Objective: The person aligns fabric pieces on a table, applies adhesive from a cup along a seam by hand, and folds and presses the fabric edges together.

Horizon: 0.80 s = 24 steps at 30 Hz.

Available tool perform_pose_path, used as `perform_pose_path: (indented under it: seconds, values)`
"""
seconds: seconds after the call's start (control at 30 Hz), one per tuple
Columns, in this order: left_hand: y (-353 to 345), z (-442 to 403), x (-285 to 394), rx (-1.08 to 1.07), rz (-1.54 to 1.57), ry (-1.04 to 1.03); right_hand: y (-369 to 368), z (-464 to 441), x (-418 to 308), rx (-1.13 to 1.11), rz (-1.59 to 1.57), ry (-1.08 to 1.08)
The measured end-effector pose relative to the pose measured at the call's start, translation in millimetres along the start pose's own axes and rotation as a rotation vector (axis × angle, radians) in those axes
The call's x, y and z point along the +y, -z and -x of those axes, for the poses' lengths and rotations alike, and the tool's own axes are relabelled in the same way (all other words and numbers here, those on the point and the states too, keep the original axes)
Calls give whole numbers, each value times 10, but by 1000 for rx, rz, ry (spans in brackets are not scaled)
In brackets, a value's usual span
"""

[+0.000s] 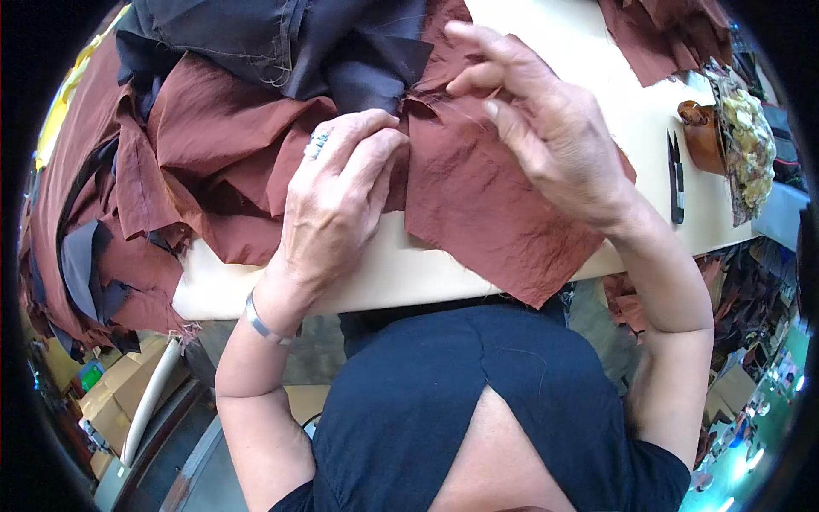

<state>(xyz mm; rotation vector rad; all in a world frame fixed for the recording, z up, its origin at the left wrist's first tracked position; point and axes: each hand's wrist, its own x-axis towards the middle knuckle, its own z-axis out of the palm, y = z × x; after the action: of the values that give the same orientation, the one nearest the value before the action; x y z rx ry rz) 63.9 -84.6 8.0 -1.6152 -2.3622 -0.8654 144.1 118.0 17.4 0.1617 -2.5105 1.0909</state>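
My left hand (pixel 341 196), with a ring and a metal bracelet, is closed on the edge of the rust-red fabric (pixel 495 200), its fingertips pinched near a seam beside dark cloth. My right hand (pixel 554 128) is raised above the right side of this fabric, with index finger extended and thumb bent inward. A fine pale thread (pixel 461 111) runs from the seam area toward its thumb and fingers. The exact grip on the thread is hard to make out. Dark navy cloth (pixel 358 64) lies beyond my left hand.
More rust-red cloth (pixel 230 128) is heaped on the left of the cream table (pixel 392 264). Black thread snips (pixel 676 179) lie at the right, near a brown pot-like object (pixel 701 136) and a pale, bumpy pad (pixel 748 136). Another rust-red piece (pixel 665 38) lies at the far right.
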Motion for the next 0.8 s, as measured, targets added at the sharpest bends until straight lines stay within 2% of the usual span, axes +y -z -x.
perform_pose_path:
  seconds: [0.07, 0.2, 0.3, 0.43, 0.5, 0.63, 0.8]
  values:
    - [-39, 17, -8, -32, -59, 60, -105, 64, 58, -76, -140, -110]
    - [-28, 30, -82, -111, -89, 104, -166, 155, 171, -41, -34, 58]
    - [25, 0, -246, -123, -84, 38, -164, 180, 205, -73, 65, 208]
    - [150, -54, -331, -247, -46, 57, -187, 170, 160, -100, 111, 274]
    - [169, -90, -325, -250, -46, 49, -185, 170, 136, -111, 159, 350]
    - [177, -129, -326, -257, -70, 33, -214, 204, 93, -167, 480, 465]
    - [71, -206, -212, -114, -158, 78, -226, 173, 44, -215, 629, 521]
